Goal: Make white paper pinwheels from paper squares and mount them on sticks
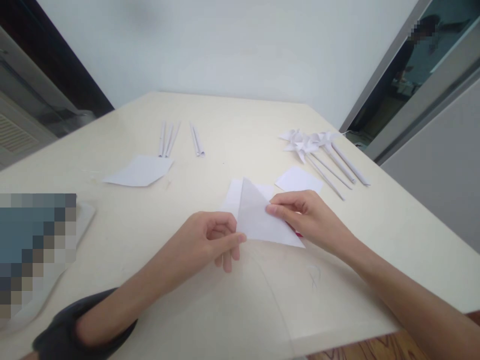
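In the head view, a cream table fills most of the frame. Just below the centre, both hands hold a folded white paper, which has the shape of a triangle with its point upward; it stands a little tilted above the table. The left hand is at the lower left corner of the paper, and its fingers are pressed together on that corner, thumb against forefinger. The right hand is at the right edge of the paper, and its fingers are clamped on this edge. Something small and red shows under the right hand, but I cannot tell what it is.

Behind the folded paper, right of the centre, lies a small white square sheet. In the upper right part there are paper pinwheels with long rolled sticks, lying close together. In the upper left part there are rolled paper sticks and, just below them, a flat white sheet. The left forearm carries a dark sleeve in the lower left corner.
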Action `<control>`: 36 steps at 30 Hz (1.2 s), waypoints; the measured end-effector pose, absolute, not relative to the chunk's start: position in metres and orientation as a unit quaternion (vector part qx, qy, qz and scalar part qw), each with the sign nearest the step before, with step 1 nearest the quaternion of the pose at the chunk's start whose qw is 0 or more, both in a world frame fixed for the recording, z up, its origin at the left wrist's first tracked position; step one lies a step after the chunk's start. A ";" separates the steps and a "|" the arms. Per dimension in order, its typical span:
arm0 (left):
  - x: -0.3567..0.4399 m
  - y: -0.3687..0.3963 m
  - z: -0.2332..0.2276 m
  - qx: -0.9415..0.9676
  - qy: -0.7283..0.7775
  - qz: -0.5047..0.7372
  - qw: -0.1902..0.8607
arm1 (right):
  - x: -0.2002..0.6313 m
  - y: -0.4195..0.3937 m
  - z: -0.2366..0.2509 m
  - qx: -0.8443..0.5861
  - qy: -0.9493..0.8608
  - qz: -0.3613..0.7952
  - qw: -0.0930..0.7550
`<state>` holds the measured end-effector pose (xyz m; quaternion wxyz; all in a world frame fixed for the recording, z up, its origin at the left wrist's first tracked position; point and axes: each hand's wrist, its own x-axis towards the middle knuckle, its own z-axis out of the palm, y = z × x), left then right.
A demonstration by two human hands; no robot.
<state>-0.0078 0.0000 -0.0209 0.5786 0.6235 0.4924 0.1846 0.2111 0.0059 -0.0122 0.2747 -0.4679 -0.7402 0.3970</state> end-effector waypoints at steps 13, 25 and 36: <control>-0.018 0.007 -0.015 0.618 0.481 0.236 0.575 | 0.220 0.009 -0.006 -0.430 -0.737 0.466 0.235; -0.023 0.006 -0.010 0.588 0.376 0.393 0.599 | 0.223 0.011 -0.012 -0.366 -0.697 0.595 0.164; -0.027 0.010 -0.026 0.555 0.477 0.417 0.540 | 0.205 -0.004 -0.015 -0.460 -0.752 0.443 0.164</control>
